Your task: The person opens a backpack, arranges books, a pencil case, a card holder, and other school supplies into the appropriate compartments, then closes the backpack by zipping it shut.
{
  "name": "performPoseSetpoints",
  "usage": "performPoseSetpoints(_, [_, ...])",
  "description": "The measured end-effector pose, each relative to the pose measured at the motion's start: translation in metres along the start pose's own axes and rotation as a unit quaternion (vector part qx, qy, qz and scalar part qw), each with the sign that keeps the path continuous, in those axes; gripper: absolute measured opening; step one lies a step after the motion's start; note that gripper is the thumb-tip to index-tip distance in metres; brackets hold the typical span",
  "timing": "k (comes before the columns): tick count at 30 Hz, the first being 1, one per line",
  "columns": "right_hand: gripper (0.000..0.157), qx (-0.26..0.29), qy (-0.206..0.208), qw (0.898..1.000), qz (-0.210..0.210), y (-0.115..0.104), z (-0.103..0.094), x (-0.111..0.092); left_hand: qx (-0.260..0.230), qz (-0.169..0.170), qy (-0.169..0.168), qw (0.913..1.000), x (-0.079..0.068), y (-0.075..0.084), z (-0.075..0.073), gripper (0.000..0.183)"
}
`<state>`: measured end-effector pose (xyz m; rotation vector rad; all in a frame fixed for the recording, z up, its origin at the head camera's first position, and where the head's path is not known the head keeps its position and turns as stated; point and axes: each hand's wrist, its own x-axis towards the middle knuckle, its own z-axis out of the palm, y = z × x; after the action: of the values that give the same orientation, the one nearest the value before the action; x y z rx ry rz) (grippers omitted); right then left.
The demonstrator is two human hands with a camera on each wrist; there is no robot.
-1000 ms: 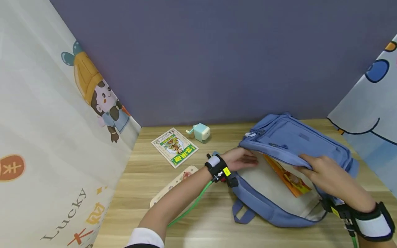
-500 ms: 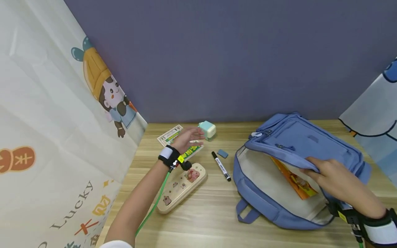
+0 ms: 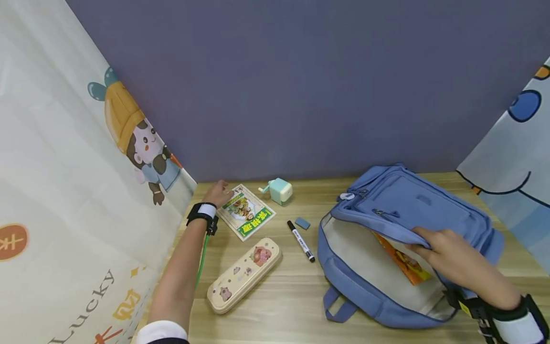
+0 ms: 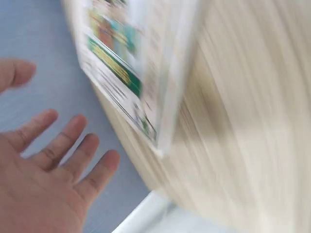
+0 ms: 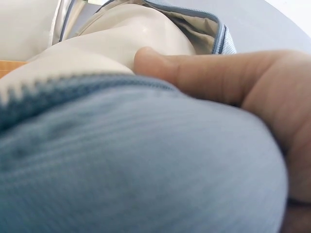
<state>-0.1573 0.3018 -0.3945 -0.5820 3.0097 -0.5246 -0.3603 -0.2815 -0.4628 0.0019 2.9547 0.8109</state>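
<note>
At the far left of the table, my left hand is at the outer corner of a flat, thin booklet with a green and yellow title band. Its fingers are extended and spread in the left wrist view, beside the booklet's edge. With my right hand I grip the edge of the blue backpack's front panel and hold the main compartment open. In the right wrist view the thumb lies over the zippered edge, on the lining side. An orange flat packet is inside the backpack.
A cream pencil case with animal stickers lies in front of the booklet. A black-and-white marker and a blue eraser lie between it and the backpack. A turquoise crank pencil sharpener stands behind, near the dark wall.
My left hand has moved left from the backpack's opening, across the booklet, to its outer corner. The right hand keeps its grip on the backpack's panel edge.
</note>
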Motion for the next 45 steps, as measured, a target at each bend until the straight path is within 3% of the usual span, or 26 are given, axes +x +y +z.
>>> performPoseSetpoints(4, [0.037, -0.001, -0.001, 1.0, 0.002, -0.001, 0.0, 0.001, 0.103, -0.007, -0.017, 0.9945, 0.005, -0.003, 0.006, 0.086])
performPoseSetpoints(10, [0.035, 0.009, 0.005, 1.0, 0.001, -0.003, 0.0, 0.0, 0.119, -0.054, -0.074, 0.9886, 0.006, -0.001, 0.011, 0.106])
performPoseSetpoints(18, [0.032, 0.007, 0.01, 1.0, -0.002, -0.002, 0.001, 0.0, 0.129, -0.046, -0.047, 0.9894, 0.006, 0.011, 0.011, 0.099])
performPoseSetpoints(21, [0.026, 0.007, 0.016, 1.0, -0.008, -0.003, 0.001, 0.001, 0.132, -0.067, -0.042, 0.9881, 0.007, 0.012, 0.013, 0.095])
performPoseSetpoints(25, [0.021, 0.008, 0.017, 1.0, -0.015, -0.003, 0.002, 0.001, 0.148, -0.103, -0.041, 0.9829, 0.008, 0.005, 0.015, 0.086])
performPoseSetpoints(31, [0.021, 0.011, 0.012, 1.0, -0.015, -0.004, 0.004, 0.002, 0.152, -0.112, -0.05, 0.9807, 0.006, -0.012, 0.008, 0.066])
performPoseSetpoints(35, [0.02, 0.01, 0.005, 1.0, -0.014, -0.004, 0.006, 0.002, 0.09, -0.114, -0.068, 0.987, -0.003, -0.027, 0.001, 0.069])
performPoseSetpoints(39, [0.02, 0.007, -0.006, 1.0, -0.005, -0.003, 0.008, 0.0, -0.039, -0.069, -0.077, 0.9939, -0.014, -0.036, -0.007, 0.077])
performPoseSetpoints(41, [0.021, 0.004, -0.008, 1.0, -0.002, -0.002, 0.007, 0.0, -0.119, -0.047, -0.092, 0.9875, -0.019, -0.035, -0.014, 0.074])
performPoseSetpoints(45, [0.021, 0.003, -0.007, 1.0, -0.002, 0.0, 0.007, 0.0, -0.254, -0.04, -0.146, 0.9553, -0.035, -0.017, -0.036, 0.064])
